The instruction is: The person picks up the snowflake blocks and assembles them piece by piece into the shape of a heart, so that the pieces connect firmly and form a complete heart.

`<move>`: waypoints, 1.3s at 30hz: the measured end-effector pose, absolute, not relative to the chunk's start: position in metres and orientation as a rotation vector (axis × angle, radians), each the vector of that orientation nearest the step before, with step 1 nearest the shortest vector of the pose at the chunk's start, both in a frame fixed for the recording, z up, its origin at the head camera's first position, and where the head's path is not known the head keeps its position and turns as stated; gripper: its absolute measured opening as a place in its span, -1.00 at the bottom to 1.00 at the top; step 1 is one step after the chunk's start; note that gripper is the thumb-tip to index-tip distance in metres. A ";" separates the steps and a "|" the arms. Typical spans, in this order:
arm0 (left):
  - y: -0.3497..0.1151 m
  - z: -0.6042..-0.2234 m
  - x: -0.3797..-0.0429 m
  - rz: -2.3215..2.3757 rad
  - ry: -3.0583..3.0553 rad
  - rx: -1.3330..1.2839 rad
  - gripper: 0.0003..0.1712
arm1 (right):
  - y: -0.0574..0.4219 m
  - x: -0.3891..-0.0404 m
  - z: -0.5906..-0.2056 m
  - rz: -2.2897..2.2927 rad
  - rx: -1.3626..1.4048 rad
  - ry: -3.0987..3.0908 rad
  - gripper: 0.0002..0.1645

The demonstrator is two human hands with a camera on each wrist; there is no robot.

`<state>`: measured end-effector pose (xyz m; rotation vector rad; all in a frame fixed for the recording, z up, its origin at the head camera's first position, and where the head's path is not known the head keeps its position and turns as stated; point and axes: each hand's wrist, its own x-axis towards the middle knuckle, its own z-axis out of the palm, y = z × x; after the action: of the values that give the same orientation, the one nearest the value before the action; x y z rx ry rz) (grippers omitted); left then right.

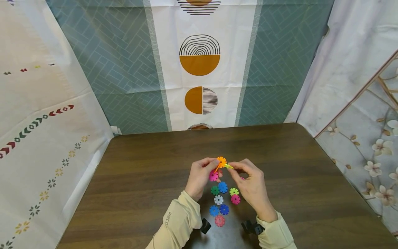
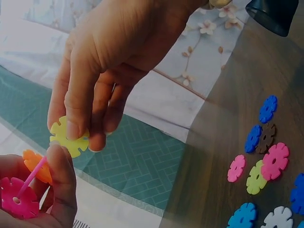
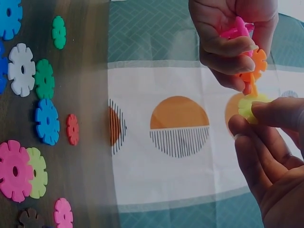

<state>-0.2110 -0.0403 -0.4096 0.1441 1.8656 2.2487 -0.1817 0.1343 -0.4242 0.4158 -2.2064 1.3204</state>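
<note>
Above the table, my left hand (image 1: 199, 174) grips a small cluster of flat, notched plastic discs joined together. An orange disc (image 1: 221, 162) sits on top and a pink disc (image 1: 213, 176) hangs lower; the fingers hide part of the cluster. My right hand (image 1: 253, 180) pinches a yellow notched disc (image 2: 59, 130) between thumb and fingertips. In the right wrist view, the yellow disc's edge meets an orange piece (image 3: 254, 88) that sticks out of the left hand's cluster. Both hands are close together, their fingertips nearly meeting.
Loose discs lie on the brown wooden table (image 1: 140, 193) under the hands: a white disc (image 1: 218, 200), a green disc (image 1: 215, 190), a red disc (image 1: 219, 221), several blue ones, and a pink disc (image 1: 235, 199) against a yellow-green disc (image 1: 234, 191). Patterned cloths (image 1: 130, 69) hang behind the table.
</note>
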 end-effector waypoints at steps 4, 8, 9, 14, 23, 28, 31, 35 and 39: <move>-0.039 -0.410 -0.210 2.247 1.869 0.137 -0.66 | 0.135 -0.181 -0.423 1.282 0.438 -2.214 -0.73; -0.038 -0.411 -0.210 2.258 1.877 0.150 -0.65 | 0.135 -0.181 -0.423 1.267 0.444 -2.200 -0.72; -0.038 -0.411 -0.210 2.260 1.880 0.154 -0.65 | 0.135 -0.181 -0.423 1.265 0.449 -2.190 -0.72; -0.037 -0.411 -0.209 2.275 1.889 0.160 -0.66 | 0.134 -0.181 -0.422 1.255 0.509 -2.139 -0.69; -0.034 -0.410 -0.207 2.270 1.884 0.133 -0.64 | 0.135 -0.182 -0.420 1.171 0.569 -2.167 -0.67; -0.035 -0.412 -0.207 2.271 1.816 0.122 -0.60 | 0.136 -0.184 -0.422 1.187 0.510 -2.163 -0.61; -0.037 -0.413 -0.208 2.267 1.811 0.115 -0.59 | 0.137 -0.185 -0.423 1.214 0.487 -2.164 -0.58; -0.038 -0.412 -0.209 2.289 1.777 0.121 -0.61 | 0.141 -0.184 -0.423 1.241 0.468 -2.230 -0.57; -0.040 -0.412 -0.211 2.307 1.743 0.125 -0.63 | 0.149 -0.182 -0.427 1.255 0.373 -2.435 -0.59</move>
<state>-0.2111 -0.0404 -0.4119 0.1251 1.7430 2.3071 -0.1823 0.1486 -0.4268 0.3732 -2.4355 1.2553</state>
